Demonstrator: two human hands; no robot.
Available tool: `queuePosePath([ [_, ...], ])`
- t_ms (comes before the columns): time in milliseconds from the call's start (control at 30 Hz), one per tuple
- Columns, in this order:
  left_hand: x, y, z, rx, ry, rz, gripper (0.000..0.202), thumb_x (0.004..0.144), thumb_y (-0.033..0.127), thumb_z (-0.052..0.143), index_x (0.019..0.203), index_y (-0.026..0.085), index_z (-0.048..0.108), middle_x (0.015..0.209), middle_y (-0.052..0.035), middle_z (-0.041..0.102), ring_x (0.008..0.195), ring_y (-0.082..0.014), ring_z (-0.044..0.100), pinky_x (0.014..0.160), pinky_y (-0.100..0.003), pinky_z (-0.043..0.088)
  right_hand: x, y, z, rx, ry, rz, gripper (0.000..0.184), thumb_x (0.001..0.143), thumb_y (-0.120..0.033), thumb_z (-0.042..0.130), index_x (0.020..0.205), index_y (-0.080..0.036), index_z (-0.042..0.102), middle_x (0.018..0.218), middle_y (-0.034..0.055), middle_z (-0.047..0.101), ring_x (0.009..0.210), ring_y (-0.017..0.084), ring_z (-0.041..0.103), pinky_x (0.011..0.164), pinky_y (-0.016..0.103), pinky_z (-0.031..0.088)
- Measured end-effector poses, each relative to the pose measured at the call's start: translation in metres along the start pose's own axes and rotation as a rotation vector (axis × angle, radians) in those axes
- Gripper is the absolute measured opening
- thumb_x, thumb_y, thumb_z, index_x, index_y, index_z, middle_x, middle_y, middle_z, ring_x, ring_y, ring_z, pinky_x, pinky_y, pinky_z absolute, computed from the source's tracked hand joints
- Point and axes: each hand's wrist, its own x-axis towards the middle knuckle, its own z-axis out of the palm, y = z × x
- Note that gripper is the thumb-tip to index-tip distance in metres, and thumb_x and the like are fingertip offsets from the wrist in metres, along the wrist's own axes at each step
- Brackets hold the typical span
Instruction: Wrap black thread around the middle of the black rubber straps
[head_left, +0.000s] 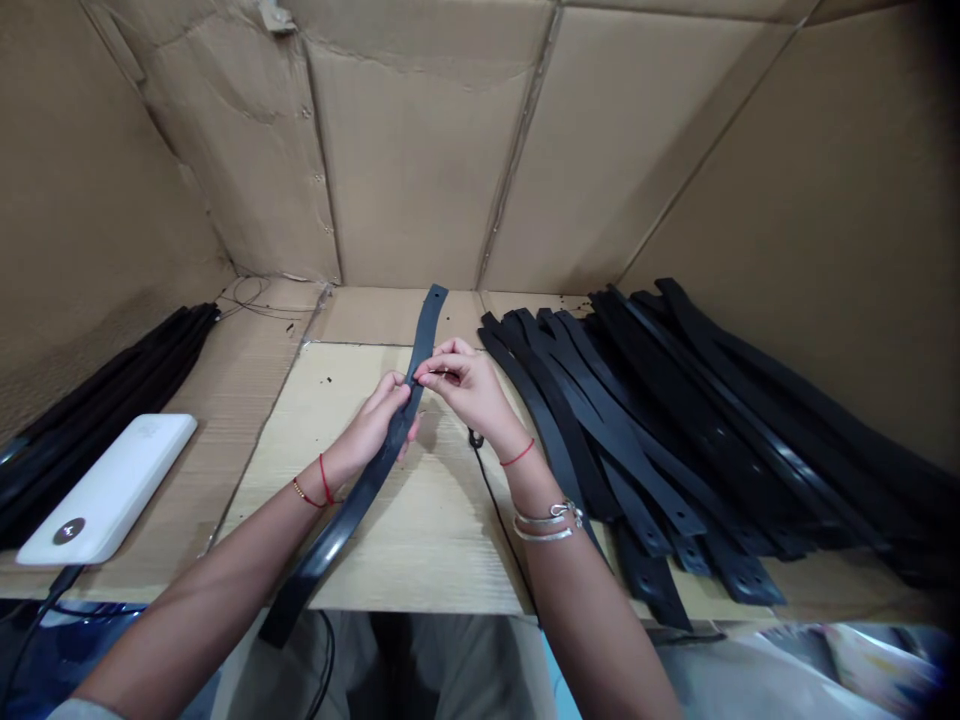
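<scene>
Across the gripping left hand (373, 422) slants a black strip (361, 498); right hand (474, 392) pinched at its edge.

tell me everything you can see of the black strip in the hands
The strip is long, flat and gently curved, rubber or plastic by its look, with a glossy patch on its lower half. A small hole shows near its far end. It slants across the view, its near end past the table's edge. The left hand holds it; the right hand pinches at it.
</scene>
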Motion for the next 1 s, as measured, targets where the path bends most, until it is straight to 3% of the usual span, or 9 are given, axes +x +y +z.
queuePosePath([
  [367,0.0,0.004,-0.002,0.095,0.038,0.004,0.032,0.086,0.05,0.041,0.091,0.021,0.029,0.051,0.0065,0.05,0.035,-0.0093,0.04,0.033,-0.017,0.03,-0.003,-0.005,0.005,0.022,0.055,-0.023,0.009,0.076,-0.02,0.066,0.08,-0.012,0.07,0.083,0.0048,0.053,0.073,0.007,0.052,0.062,0.018,0.042],
  [600,0.0,0.006,-0.003,0.109,0.093,0.063,0.021,0.085,0.037,0.042,0.09,0.017,0.037,0.046,0.0042,0.049,0.04,-0.0054,0.04,0.042,-0.014,0.03,-0.004,-0.009,0.008,-0.001,0.059,-0.075,0.009,0.078,-0.02,0.065,0.079,-0.012,0.07,0.08,0.0045,0.055,0.074,0.008,0.054,0.064,0.02,0.042],
  [833,-0.001,0.007,-0.001,0.069,0.116,0.079,0.032,0.084,0.047,0.046,0.091,0.017,0.038,0.049,0.0052,0.047,0.041,-0.0062,0.044,0.043,-0.016,0.028,-0.004,-0.012,0.008,0.028,0.053,-0.059,0.01,0.079,-0.019,0.063,0.079,-0.011,0.069,0.081,0.0049,0.053,0.074,0.007,0.053,0.063,0.018,0.043],
  [1000,0.0,0.007,-0.001,0.064,0.107,0.074,0.031,0.085,0.046,0.045,0.091,0.016,0.038,0.046,0.0048,0.048,0.039,-0.0058,0.042,0.043,-0.015,0.026,-0.005,-0.014,0.009,0.052,0.054,-0.052,0.01,0.078,-0.021,0.064,0.079,-0.012,0.069,0.081,0.0052,0.053,0.074,0.008,0.053,0.064,0.019,0.045],
])
